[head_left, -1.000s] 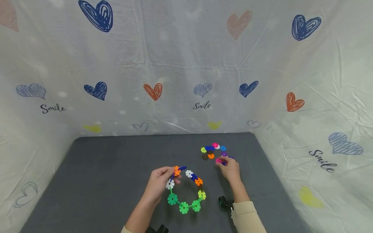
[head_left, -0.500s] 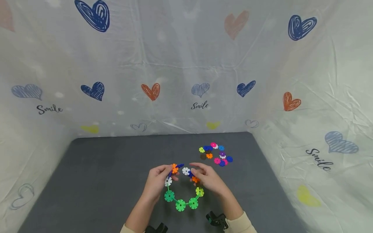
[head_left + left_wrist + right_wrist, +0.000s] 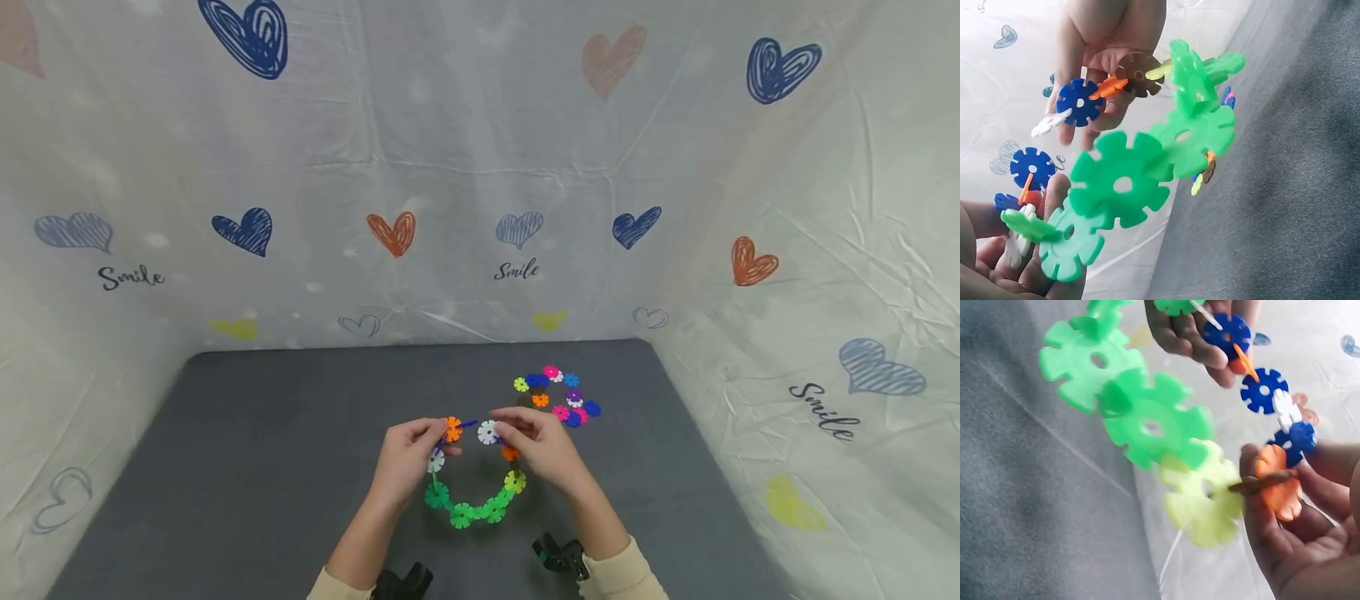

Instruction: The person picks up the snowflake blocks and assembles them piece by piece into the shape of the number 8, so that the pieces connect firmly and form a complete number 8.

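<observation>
A chain of interlocking snowflake discs (image 3: 461,516) hangs as a nearly closed ring between both hands, its green discs sagging at the bottom. My left hand (image 3: 407,460) pinches one end by the orange disc (image 3: 453,429), beyond which a blue disc (image 3: 1032,169) sticks out. At the other end, my right hand (image 3: 551,454) holds the blue disc (image 3: 1294,442) behind the white end disc (image 3: 487,432). In the head view a small gap separates the white disc from the left end's blue disc. My fingers partly hide the discs beside them.
Loose snowflake discs (image 3: 561,412) in pink, blue, purple, orange and other colours lie at the back right of the dark table (image 3: 300,433), just beyond my right hand. A white curtain (image 3: 442,292) printed with hearts encloses the back and sides.
My right hand has left the loose discs at the back right and come to the chain's right end, which it now grips. The chain's green bottom has risen slightly. My left hand keeps its hold.
</observation>
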Demonstrator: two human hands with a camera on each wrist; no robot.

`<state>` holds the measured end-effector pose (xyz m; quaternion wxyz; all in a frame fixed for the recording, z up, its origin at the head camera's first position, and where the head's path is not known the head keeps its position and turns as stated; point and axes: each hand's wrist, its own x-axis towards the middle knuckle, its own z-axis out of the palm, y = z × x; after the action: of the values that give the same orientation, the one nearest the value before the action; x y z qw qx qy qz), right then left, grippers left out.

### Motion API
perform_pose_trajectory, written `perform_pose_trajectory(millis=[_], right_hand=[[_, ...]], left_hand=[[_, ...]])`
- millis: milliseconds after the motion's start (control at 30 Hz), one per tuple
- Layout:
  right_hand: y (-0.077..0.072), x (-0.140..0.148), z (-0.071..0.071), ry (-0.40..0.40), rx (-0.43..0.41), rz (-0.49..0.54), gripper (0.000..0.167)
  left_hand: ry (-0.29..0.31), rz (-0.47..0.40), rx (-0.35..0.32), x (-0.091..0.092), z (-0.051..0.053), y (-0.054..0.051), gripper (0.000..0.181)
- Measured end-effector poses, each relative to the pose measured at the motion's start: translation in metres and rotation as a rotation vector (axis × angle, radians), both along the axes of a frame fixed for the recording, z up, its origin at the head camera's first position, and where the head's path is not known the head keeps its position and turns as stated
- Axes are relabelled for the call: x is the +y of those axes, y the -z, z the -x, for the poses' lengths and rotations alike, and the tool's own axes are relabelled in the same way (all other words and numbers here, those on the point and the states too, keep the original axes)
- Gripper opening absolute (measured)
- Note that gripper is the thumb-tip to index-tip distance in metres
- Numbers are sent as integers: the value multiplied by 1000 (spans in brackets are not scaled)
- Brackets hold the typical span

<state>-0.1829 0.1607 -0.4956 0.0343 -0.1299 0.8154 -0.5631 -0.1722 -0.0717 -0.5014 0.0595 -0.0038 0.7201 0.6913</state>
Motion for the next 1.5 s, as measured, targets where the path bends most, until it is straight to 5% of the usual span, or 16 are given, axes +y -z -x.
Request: perform_pose_trajectory(millis=[267,400,600,1000,1400,1500], right_hand=[[-8,-9,-7,84,64,-5,16],[-10,-10,-8,100,89,-33,15],[-9,-8,-10,58,269,-77,9],[-8,-17,-11,115,634,-87,7],[-18,-16,-13,95,782,-117,8],[-20,-13,-12,72,772,-104,9]], left_hand=[[29,26,98,2,-4,-2,26],[12,123,198,4,-5,-3,21],[-11,275,412,4,-7,-4,14],[-57,266,584,6,-8,-2,12],[-96,294,826,8,-6,1,12],[-89,298,844,8,-6,-1,11]])
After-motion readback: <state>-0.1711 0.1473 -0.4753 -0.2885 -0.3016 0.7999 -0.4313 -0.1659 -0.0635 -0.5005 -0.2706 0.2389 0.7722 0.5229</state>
